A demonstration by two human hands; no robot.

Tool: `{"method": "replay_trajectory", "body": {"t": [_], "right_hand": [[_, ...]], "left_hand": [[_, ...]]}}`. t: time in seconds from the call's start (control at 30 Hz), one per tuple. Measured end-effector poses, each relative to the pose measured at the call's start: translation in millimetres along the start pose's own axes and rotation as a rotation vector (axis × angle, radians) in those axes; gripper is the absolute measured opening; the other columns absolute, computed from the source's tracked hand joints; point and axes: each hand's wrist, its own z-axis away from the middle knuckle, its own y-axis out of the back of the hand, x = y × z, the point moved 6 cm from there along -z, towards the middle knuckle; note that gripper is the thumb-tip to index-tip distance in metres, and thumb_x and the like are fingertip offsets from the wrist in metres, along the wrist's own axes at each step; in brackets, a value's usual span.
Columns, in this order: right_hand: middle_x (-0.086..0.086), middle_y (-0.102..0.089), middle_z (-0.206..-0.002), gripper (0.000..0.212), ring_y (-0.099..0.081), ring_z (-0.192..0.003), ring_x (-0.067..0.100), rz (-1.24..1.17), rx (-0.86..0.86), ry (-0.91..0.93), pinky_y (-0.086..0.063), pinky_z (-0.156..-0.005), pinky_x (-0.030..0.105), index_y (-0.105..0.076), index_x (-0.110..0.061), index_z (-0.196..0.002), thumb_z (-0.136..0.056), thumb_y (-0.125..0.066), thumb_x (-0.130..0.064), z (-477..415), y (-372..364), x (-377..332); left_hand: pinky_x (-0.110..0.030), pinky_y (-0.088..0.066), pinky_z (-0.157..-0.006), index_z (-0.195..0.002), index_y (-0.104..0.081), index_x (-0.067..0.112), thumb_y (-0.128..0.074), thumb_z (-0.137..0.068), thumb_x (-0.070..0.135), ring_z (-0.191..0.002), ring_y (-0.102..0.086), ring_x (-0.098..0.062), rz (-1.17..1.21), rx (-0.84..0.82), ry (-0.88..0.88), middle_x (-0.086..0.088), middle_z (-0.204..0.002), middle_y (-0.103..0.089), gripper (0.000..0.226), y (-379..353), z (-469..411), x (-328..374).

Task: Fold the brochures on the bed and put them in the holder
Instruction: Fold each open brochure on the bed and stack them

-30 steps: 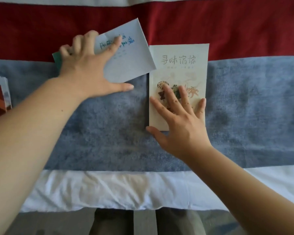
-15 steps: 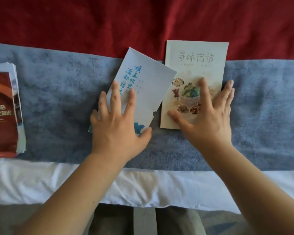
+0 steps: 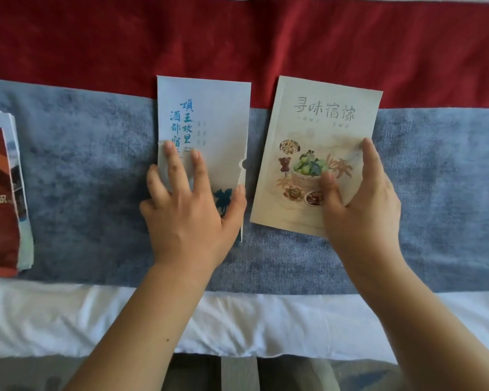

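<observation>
Brochures lie closed on the bed's grey-blue plush band (image 3: 82, 165), none in any holder we can make out, so we judge the putting-away not yet done. A stack of red-covered brochures (image 3: 0, 198) sits far left. The cream fruit-basket brochure (image 3: 322, 114) and the smaller pale blue notched brochure (image 3: 209, 108) lie just apart. The right hand (image 3: 362, 204) rests on the cream one, and we cannot tell if it grips. The left hand (image 3: 189, 213) lies flat, fingers spread, on the blue. Dark red plush (image 3: 96, 38) lies beyond, white sheet (image 3: 54, 314) nearer.

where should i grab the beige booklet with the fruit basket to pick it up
Grip the beige booklet by its right long edge, from the right. It lies flat on the blanket, so thumb on top, fingers slid under; the white brochure crowds its left side, and the right hand rests at that edge.
</observation>
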Motion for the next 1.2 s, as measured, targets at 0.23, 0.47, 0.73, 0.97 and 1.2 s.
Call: {"method": "replay_trajectory", "body": {"t": [0.23,0.47,0.73,0.97,1.2], "right_hand": [[-0.004,-0.061,-0.12,0.072,-0.06,-0.114,0.02,-0.148,0.006,0.022,-0.05,-0.101,0.048,-0.028,-0.027,-0.163,-0.101,-0.061,-0.041,9,-6,-3],[-0.001,-0.061,-0.114,0.076,-0.066,-0.096,0.027,-0.172,0.038,0.127,-0.056,-0.084,0.054,-0.024,-0.022,-0.164,-0.101,-0.059,-0.046,12,-11,4],[-0.015,-0.053,-0.124,0.075,-0.063,-0.104,0.022,-0.225,0.09,0.311,-0.058,-0.08,0.047,-0.021,-0.015,-0.162,-0.103,-0.059,-0.041,29,-25,11],[-0.018,-0.049,-0.115,0.07,-0.053,-0.091,-0.002,-0.2,0.155,0.395,-0.053,-0.076,0.02,-0.024,-0.008,-0.16,-0.106,-0.057,-0.036,27,-26,13],[0.007,-0.059,-0.107,0.074,-0.04,-0.084,0.003,0.055,0.017,0.355,-0.03,-0.07,0.017,-0.031,-0.002,-0.159,-0.099,-0.068,-0.024,16,-28,-2]], "left_hand": [[-0.058,-0.043,-0.1,-0.164,-0.021,0.017,-0.004,-0.092,0.072,-0.148,-0.022,-0.046,0.003,-0.032,-0.025,-0.017,-0.172,-0.001,0.093,-1,0,-2],[-0.06,-0.044,-0.1,-0.164,-0.019,0.018,0.0,-0.091,0.069,-0.148,-0.022,-0.047,0.028,-0.063,-0.038,-0.017,-0.172,0.0,0.091,-1,-1,-3],[-0.058,-0.044,-0.101,-0.165,-0.005,0.016,0.006,-0.09,0.074,-0.151,-0.017,-0.048,-0.007,-0.08,-0.031,-0.02,-0.171,0.008,0.096,-4,0,0],[-0.058,-0.046,-0.098,-0.165,-0.01,0.015,0.002,-0.091,0.075,-0.148,-0.023,-0.05,-0.003,-0.054,-0.041,-0.021,-0.171,0.003,0.096,-6,-1,-3],[-0.059,-0.047,-0.099,-0.165,-0.002,0.014,0.0,-0.093,0.076,-0.151,-0.019,-0.051,0.005,-0.048,-0.027,-0.022,-0.171,0.004,0.096,-9,-1,0]]}}
